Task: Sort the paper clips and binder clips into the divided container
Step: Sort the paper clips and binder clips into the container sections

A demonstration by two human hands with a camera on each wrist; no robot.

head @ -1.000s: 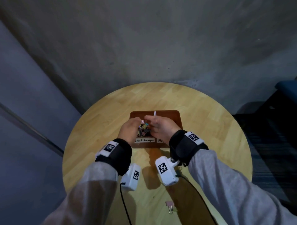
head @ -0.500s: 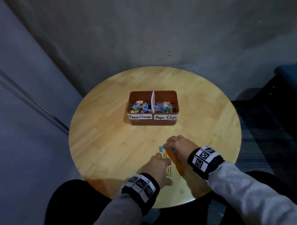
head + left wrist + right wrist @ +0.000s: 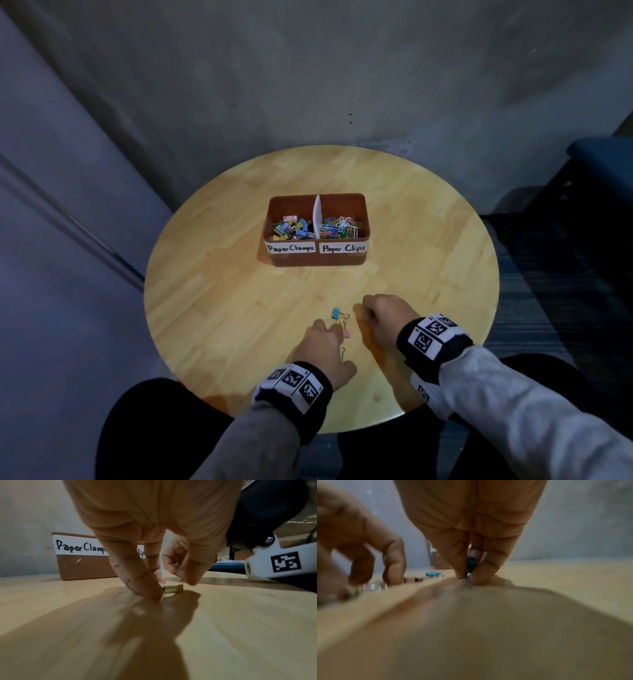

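Right hand [image 3: 471,524] pinches a teal binder clip [image 3: 472,563] against the counter [image 3: 222,308]; left hand [image 3: 154,520] fingers [image 3: 142,584] pinch a yellow clip [image 3: 172,588], at six o'clock from the divided container [image 3: 317,263].

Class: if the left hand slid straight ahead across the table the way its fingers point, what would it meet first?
Most likely the pink binder clip, just beyond the left hand; the blue binder clip lies farther on, though depth is unclear.

Brown divided container [image 3: 318,263], white labels [image 3: 291,247] lettered black; blue binder clip [image 3: 336,312], pink binder clip [image 3: 346,334]; pale wood table [image 3: 212,308]; black-and-white checkered wristbands [image 3: 432,337].
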